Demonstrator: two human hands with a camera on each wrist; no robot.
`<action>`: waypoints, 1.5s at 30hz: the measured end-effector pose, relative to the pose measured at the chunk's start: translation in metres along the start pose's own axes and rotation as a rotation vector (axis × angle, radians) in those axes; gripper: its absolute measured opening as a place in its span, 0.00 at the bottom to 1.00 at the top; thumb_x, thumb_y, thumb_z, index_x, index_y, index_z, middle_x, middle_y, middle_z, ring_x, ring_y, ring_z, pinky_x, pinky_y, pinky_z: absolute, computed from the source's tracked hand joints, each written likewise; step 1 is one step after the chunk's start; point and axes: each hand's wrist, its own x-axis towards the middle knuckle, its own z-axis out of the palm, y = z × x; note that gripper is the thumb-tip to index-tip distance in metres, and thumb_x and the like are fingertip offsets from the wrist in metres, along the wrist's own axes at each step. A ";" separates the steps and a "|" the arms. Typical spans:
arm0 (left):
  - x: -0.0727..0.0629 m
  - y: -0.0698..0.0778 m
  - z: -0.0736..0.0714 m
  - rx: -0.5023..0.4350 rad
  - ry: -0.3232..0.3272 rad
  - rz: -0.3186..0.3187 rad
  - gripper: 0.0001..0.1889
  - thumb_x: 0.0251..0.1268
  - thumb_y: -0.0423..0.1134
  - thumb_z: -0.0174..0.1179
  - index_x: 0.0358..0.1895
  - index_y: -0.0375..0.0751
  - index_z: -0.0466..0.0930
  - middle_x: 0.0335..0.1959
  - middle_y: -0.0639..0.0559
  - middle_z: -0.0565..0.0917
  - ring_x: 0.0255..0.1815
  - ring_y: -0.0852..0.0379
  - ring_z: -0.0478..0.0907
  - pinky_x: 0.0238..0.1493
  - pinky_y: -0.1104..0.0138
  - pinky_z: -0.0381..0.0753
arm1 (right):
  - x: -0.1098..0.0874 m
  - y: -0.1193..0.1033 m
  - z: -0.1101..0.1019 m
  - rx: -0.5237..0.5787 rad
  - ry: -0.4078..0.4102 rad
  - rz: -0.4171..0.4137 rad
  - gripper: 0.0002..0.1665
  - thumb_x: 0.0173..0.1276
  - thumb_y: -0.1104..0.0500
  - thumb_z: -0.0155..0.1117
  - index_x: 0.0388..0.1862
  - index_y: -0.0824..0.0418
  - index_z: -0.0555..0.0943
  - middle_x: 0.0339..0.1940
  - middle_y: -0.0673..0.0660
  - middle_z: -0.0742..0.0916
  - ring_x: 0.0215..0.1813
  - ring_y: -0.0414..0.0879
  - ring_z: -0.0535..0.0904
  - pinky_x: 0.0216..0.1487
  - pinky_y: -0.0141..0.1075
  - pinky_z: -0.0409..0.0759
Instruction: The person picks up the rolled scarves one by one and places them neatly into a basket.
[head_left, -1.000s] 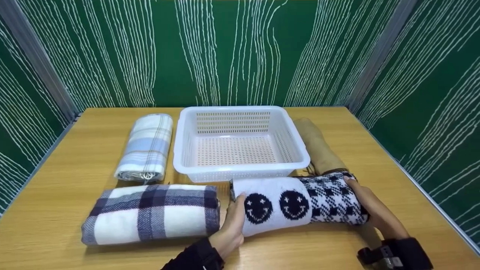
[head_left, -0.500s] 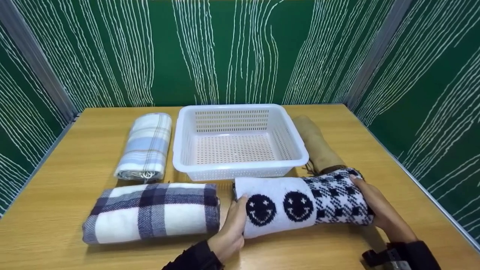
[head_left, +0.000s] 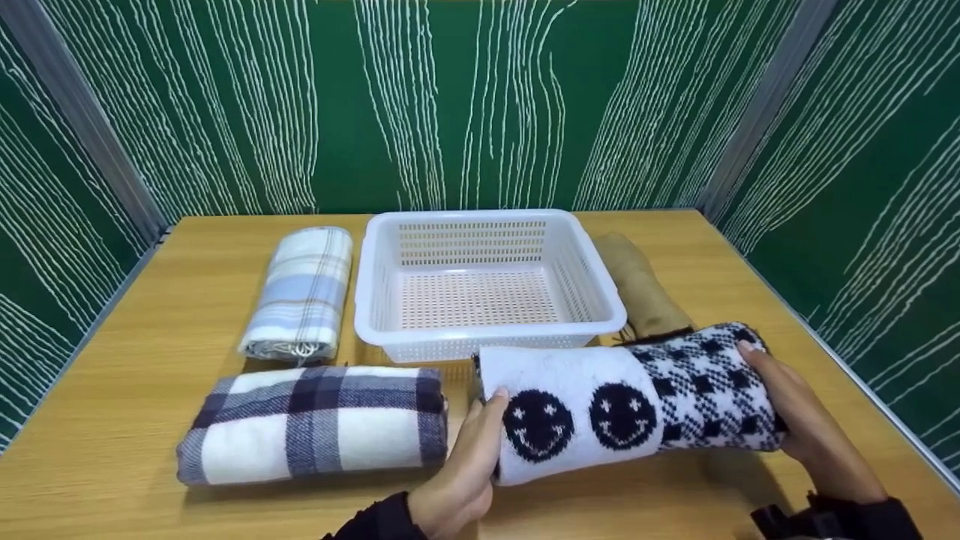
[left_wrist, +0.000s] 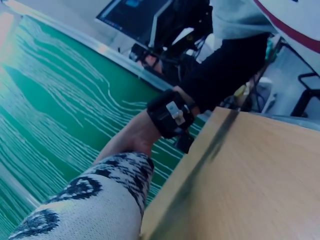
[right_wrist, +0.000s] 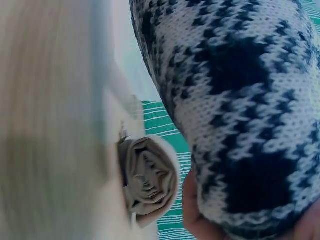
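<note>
a wooden table (head_left: 150, 330) carries a white perforated basket (head_left: 600, 300), a pale blue checked roll (head_left: 300, 296), a dark plaid roll (head_left: 315, 421) and a tan roll (head_left: 641, 289) beside the basket

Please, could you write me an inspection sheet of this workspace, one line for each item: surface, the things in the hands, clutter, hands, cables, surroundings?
Surface: wooden table, light brown, bare between the things.
Things in hand: smiley-face roll, white with black faces and a black-white checked end, held lengthwise just in front of the white basket, which holds nothing.
Clutter: dark plaid roll front left; pale blue plaid roll left of the basket; tan roll right of it.
Hands: left hand grips the roll's white end; right hand grips the checked end.
Cables: nothing seen.
Surroundings: green walls with white lines on three sides.
</note>
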 end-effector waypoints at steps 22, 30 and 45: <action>-0.017 0.055 -0.049 -0.079 0.012 0.146 0.40 0.73 0.52 0.45 0.75 0.32 0.37 0.75 0.33 0.38 0.74 0.34 0.35 0.64 0.34 0.33 | -0.009 -0.046 0.052 0.058 -0.045 -0.209 0.35 0.72 0.35 0.43 0.68 0.53 0.55 0.46 0.45 0.73 0.45 0.34 0.74 0.46 0.30 0.76; -0.019 0.070 -0.071 -0.108 0.045 0.195 0.39 0.74 0.50 0.45 0.74 0.32 0.35 0.75 0.35 0.41 0.74 0.39 0.40 0.70 0.43 0.39 | -0.005 -0.068 0.082 -0.016 -0.071 -0.218 0.49 0.70 0.32 0.40 0.77 0.58 0.39 0.60 0.55 0.63 0.50 0.38 0.70 0.48 0.30 0.74; 0.005 0.096 -0.101 -0.162 0.090 0.247 0.33 0.75 0.46 0.44 0.74 0.31 0.46 0.74 0.37 0.51 0.73 0.44 0.50 0.72 0.52 0.46 | 0.011 -0.095 0.119 0.225 -0.168 -0.292 0.17 0.69 0.44 0.39 0.48 0.54 0.56 0.44 0.51 0.68 0.42 0.40 0.71 0.49 0.33 0.71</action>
